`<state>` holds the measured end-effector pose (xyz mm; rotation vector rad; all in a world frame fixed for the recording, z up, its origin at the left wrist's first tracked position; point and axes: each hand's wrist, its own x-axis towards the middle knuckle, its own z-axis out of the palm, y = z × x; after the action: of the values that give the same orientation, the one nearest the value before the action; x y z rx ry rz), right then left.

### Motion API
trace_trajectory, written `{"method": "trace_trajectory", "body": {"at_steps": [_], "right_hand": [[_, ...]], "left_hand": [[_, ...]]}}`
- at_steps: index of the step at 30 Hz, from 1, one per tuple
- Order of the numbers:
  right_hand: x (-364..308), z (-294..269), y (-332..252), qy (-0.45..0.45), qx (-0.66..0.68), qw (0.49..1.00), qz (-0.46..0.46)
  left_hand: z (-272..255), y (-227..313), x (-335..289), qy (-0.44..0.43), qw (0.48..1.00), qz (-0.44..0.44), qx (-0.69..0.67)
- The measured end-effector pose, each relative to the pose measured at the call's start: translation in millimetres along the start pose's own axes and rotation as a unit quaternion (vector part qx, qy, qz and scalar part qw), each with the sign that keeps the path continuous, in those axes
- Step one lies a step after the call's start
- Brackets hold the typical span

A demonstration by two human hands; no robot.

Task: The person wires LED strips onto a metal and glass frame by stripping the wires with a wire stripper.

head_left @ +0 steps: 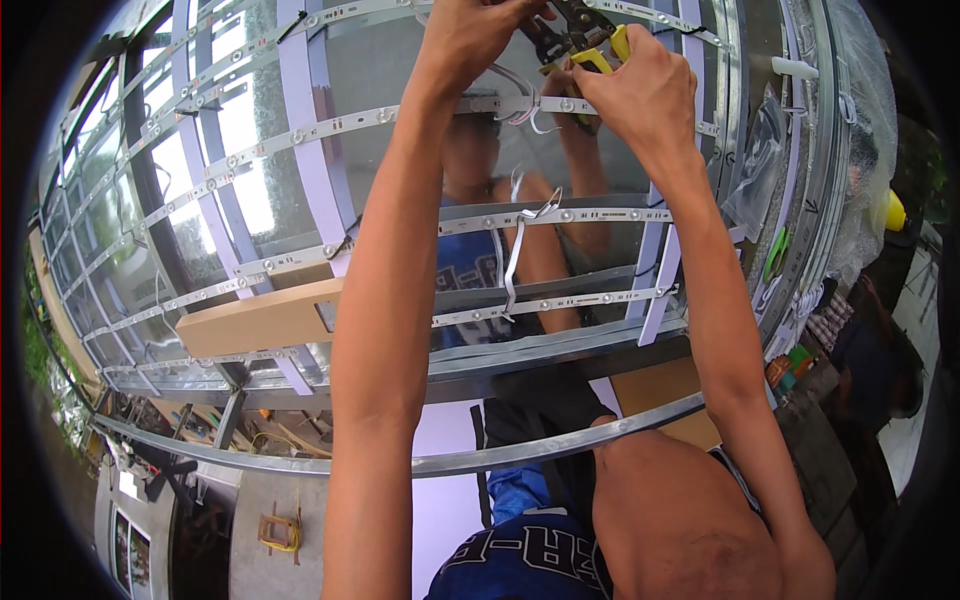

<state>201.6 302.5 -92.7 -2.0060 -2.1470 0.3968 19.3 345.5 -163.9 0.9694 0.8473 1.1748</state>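
Observation:
At the top edge, my right hand (645,95) is closed round the yellow handles of black-jawed wire strippers (583,25). My left hand (475,35) is beside the tool's jaws, its fingers bent together. What they pinch is hidden or cut off by the picture's edge. Below both hands, white LED strips (600,215) run across lilac slats (312,150) over a shiny metal sheet (380,70) that mirrors me. Thin white wires (513,262) link two of the strips, with loose ends curling up. More wires (522,108) hang at the strip just under my hands.
A cardboard length (265,318) lies across the strips at left. Green-handled scissors (776,253), a clear plastic bag (760,165) and bubble wrap (858,130) are along the right side. The frame's metal rail (500,455) crosses in front of me. A small stool (280,532) stands below.

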Motion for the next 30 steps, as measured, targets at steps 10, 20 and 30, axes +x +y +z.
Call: {"method": "trace_trajectory", "body": {"at_steps": [10, 20, 30], "right_hand": [[-2, -7, -9, -0.065, 0.09, 0.992, 0.068], [5, -7, -5, -0.168, 0.251, 0.946, 0.119], [7, -6, 2, -0.269, 0.523, 0.782, 0.209]], "left_hand": [[-2, 2, 0, -0.01, 0.999, -0.003, 0.042], [-3, -1, 3, -0.01, 1.0, 0.018, 0.001], [-1, 0, 3, 0.014, 0.999, 0.015, 0.032]]}}
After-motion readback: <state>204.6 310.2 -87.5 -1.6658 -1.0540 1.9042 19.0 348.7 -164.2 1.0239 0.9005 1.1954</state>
